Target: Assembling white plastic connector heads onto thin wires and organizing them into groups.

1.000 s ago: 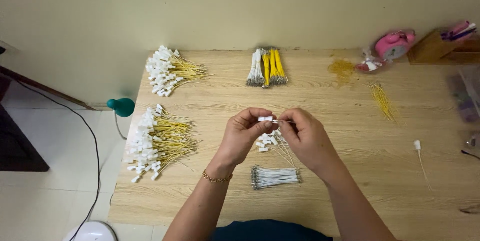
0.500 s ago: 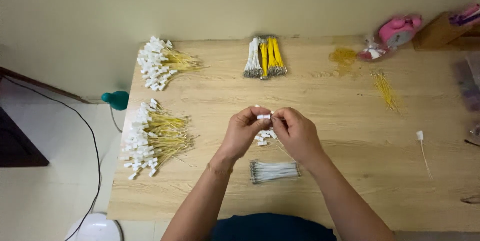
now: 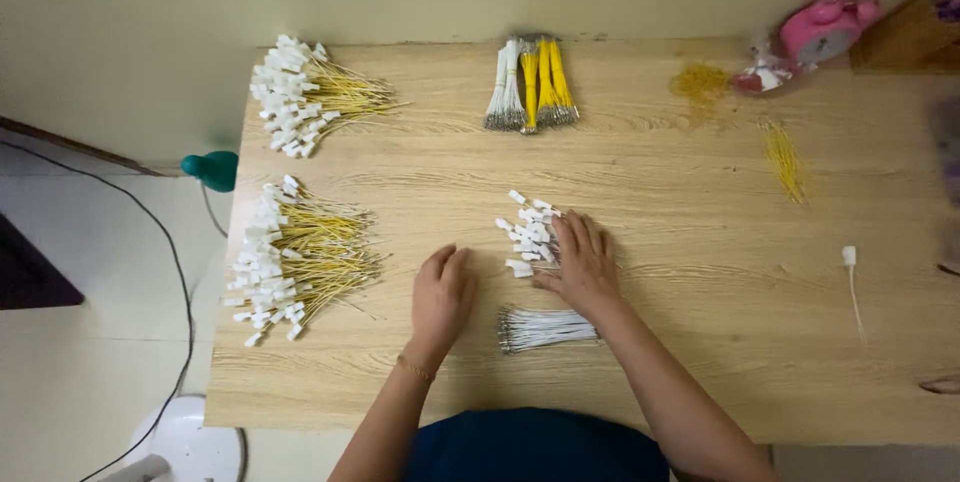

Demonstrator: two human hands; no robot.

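Nearest, a small bundle of white wires (image 3: 545, 328) lies on the wooden tabletop (image 3: 700, 342), just below the right hand (image 3: 580, 267). The left hand (image 3: 442, 294) rests flat beside it, its grip loose and holding nothing. The right hand's spread fingers touch a little pile of white connectors (image 3: 528, 234). Farther left lie two heaps of yellow wires with white connectors (image 3: 290, 260); at the far edge, yellow and white wire bundles (image 3: 528, 84).

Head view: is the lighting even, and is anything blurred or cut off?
Head view: soft, even light, no glare; faint shadows under the left hand and right hand; table sharp at centre, the pink object and right edge softer, partly cropped.
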